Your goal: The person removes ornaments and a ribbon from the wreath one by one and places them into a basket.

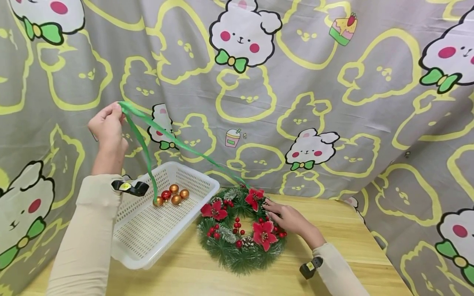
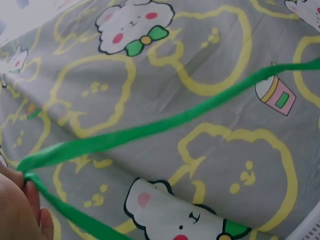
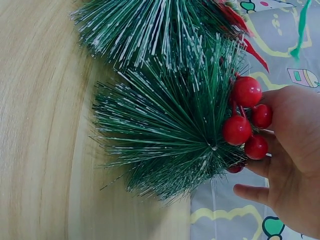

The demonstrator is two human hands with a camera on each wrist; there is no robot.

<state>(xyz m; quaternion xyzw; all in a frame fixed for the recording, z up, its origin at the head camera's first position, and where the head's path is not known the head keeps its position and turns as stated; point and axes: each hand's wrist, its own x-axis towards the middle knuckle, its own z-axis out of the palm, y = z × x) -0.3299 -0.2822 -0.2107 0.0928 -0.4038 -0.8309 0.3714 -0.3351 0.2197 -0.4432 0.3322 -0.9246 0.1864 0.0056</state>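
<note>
High at the left, my left hand [image 1: 107, 125] pinches a green ribbon [image 1: 177, 142] between thumb and fingers. One stretch of it slopes down to the far edge of a Christmas wreath [image 1: 242, 257]; the other hangs into a white plastic basket [image 1: 163, 246]. In the left wrist view the ribbon [image 2: 135, 132] forks from the fingertips. My right hand [image 1: 290, 218] grips the wreath's right side, beside a red flower [image 1: 264, 235]. Seen from the right wrist, its fingers reach in behind red berries [image 3: 237, 130], and their tips are partly hidden.
Several gold and red balls [image 1: 176, 199] lie in the basket, left of the wreath. Both stand on a wooden table [image 1: 333, 222]. A grey patterned curtain [image 1: 259, 102] hangs behind and at the sides.
</note>
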